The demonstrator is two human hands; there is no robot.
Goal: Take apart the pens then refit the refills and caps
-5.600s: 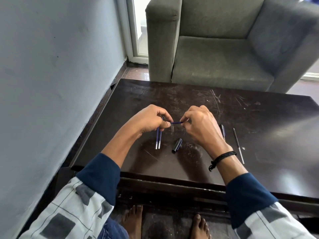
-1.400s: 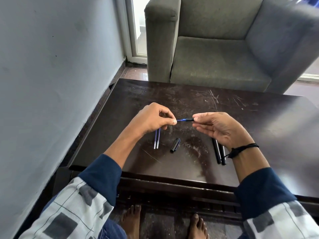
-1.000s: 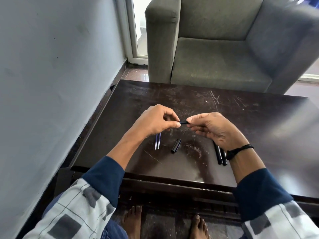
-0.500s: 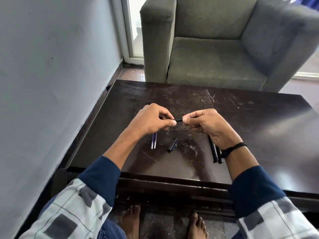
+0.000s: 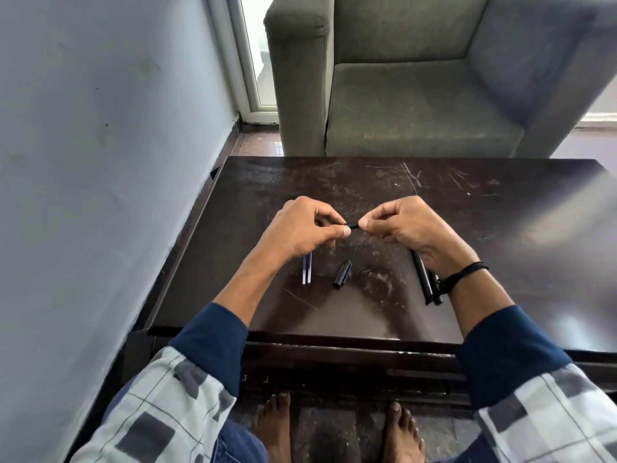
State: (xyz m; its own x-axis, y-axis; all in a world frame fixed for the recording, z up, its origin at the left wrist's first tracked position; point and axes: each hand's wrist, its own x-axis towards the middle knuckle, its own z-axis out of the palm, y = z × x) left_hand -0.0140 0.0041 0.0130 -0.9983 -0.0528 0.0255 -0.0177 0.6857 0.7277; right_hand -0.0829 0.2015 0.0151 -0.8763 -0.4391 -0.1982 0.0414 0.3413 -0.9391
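- Dark, scratched worktop (image 5: pixel 267 182).
- Two blue refills (image 5: pixel 306 274) side by side, left.
- Black cap (image 5: pixel 342 279) just right of them.
- Two black barrels (image 5: pixel 421 279) further right, side by side.

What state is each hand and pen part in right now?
left hand: pinching one end of held pen.
right hand: pinching its other end.
held pen: level, off the table.
refills: two, loose, side by side.
cap: loose on table.
lying pens: two, by right hand.

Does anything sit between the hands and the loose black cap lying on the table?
Nothing visible does. The cap lies bare, apart from the refills and the pens. Both the left hand and right hand are busy pinching a black pen part.
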